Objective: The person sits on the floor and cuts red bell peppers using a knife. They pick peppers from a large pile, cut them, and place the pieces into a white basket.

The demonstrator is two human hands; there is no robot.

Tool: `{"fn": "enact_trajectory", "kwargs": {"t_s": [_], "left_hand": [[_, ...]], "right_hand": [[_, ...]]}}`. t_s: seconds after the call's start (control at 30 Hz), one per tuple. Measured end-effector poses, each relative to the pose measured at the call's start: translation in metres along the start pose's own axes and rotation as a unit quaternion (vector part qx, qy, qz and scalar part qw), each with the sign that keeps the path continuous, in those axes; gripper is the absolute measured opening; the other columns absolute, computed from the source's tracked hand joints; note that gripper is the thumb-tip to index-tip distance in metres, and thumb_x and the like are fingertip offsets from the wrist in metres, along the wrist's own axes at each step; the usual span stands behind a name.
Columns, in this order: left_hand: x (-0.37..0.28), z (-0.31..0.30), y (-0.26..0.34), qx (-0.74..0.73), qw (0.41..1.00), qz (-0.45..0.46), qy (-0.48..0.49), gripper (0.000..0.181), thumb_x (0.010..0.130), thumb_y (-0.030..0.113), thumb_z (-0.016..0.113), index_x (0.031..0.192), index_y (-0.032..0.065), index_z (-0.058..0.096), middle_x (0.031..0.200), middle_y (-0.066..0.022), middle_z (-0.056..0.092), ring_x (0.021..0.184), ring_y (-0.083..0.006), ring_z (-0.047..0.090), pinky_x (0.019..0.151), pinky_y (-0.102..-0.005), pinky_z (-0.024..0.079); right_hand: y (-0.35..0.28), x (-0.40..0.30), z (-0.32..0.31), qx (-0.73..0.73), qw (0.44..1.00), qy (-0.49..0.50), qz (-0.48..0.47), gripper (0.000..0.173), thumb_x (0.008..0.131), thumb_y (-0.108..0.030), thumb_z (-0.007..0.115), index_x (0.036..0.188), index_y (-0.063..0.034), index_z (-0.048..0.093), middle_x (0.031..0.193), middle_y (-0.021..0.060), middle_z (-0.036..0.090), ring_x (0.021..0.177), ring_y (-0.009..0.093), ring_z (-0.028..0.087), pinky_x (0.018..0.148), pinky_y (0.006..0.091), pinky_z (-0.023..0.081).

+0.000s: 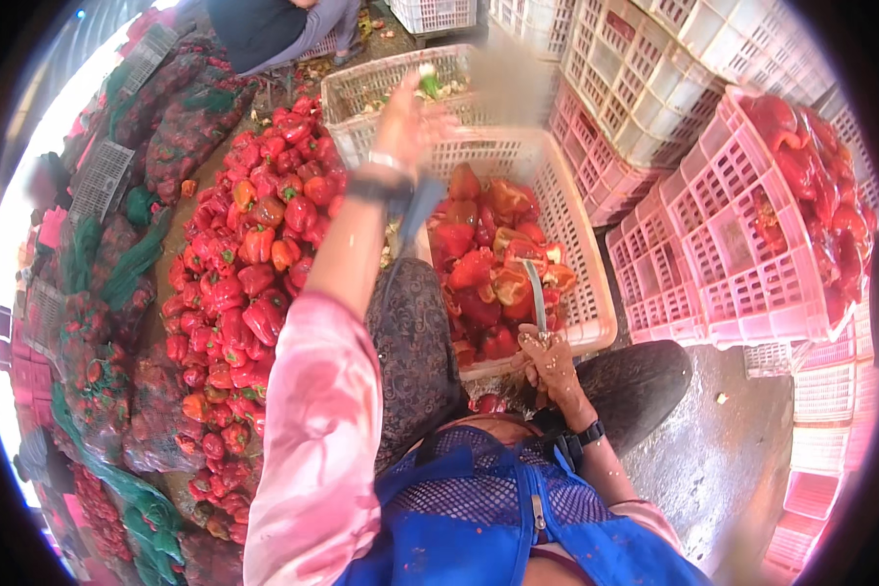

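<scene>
My left hand (410, 121) reaches out over the near end of a far crate (337, 121), its fingers apart and nothing in them. Just beyond the fingertips is a pale pepper core with a green stem (428, 80); whether it lies in the crate or is in the air I cannot tell. My right hand (549, 366) grips a knife (538, 297) with a narrow, slightly curved blade pointing away from me. The blade passes over cut red pepper pieces (476, 271) in a plastic crate (582, 253) between my knees. A red pepper (489, 403) lies between that crate and my body.
Whole red bell peppers (242, 286) are heaped on the floor at left, beside filled mesh sacks (190, 146). Stacked crates (630, 80) rise at right; a tilted pink crate (740, 242) carries bagged peppers (824, 176). Another person (264, 33) sits at the far left.
</scene>
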State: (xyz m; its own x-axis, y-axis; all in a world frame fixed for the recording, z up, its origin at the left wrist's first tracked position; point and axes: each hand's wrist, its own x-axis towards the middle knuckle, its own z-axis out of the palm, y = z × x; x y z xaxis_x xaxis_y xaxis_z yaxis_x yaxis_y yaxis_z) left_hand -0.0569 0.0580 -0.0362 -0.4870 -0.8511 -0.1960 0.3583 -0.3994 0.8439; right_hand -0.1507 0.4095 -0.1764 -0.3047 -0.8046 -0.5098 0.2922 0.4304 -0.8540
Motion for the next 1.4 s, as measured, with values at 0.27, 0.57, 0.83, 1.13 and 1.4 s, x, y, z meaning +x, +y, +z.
{"fn": "enact_trajectory", "kwargs": {"t_s": [0.27,0.57,0.83,1.13,1.4], "left_hand": [[-0.067,-0.158,-0.041,0.331,0.918,0.05,0.212,0.028,0.077,0.03,0.069,0.082,0.0032,0.063,0.066,-0.0049,0.061,0.055,-0.012,0.058,0.047,-0.0265,0.046],[-0.352,-0.365,-0.214,0.513,0.793,-0.167,0.283,0.028,0.079,0.035,0.062,0.08,0.0076,0.066,0.073,-0.0117,0.064,0.068,-0.0263,0.063,0.06,-0.0372,0.049],[-0.406,-0.333,-0.308,0.704,0.635,-0.138,0.286,0.046,0.066,0.042,0.072,0.093,0.0077,0.058,0.093,-0.0109,0.062,0.086,-0.0264,0.06,0.071,-0.039,0.048],[-0.35,-0.326,-0.328,0.726,0.618,-0.254,0.164,0.058,0.064,0.05,0.07,0.099,0.0064,0.055,0.091,-0.014,0.063,0.093,-0.0291,0.058,0.074,-0.0392,0.047],[-0.35,-0.33,-0.322,0.644,0.679,-0.3,0.183,0.056,0.062,0.038,0.072,0.105,0.0082,0.053,0.105,-0.0171,0.057,0.097,-0.0346,0.058,0.083,-0.0415,0.047]], "right_hand": [[0.0,-0.006,-0.003,-0.019,1.0,-0.006,-0.013,0.031,0.089,-0.016,0.057,0.115,-0.0006,0.052,0.065,0.0061,0.061,0.041,0.005,0.044,0.035,0.018,0.031],[-0.005,-0.01,0.017,-0.065,0.998,0.016,-0.002,0.032,0.089,-0.017,0.055,0.118,-0.0038,0.053,0.065,0.0051,0.059,0.04,0.005,0.041,0.034,0.0179,0.025],[-0.025,0.0,0.045,-0.151,0.988,0.03,-0.015,0.031,0.086,-0.015,0.058,0.115,-0.003,0.055,0.066,0.0032,0.056,0.038,0.004,0.038,0.032,0.0172,0.025],[-0.025,-0.007,0.061,-0.175,0.983,0.011,-0.045,0.035,0.084,-0.013,0.057,0.115,0.003,0.053,0.07,0.005,0.059,0.039,0.004,0.039,0.033,0.0164,0.024],[-0.022,-0.01,0.048,-0.15,0.987,-0.004,-0.048,0.032,0.087,-0.015,0.055,0.115,0.0011,0.055,0.068,0.003,0.057,0.041,0.003,0.039,0.034,0.016,0.024]]}}
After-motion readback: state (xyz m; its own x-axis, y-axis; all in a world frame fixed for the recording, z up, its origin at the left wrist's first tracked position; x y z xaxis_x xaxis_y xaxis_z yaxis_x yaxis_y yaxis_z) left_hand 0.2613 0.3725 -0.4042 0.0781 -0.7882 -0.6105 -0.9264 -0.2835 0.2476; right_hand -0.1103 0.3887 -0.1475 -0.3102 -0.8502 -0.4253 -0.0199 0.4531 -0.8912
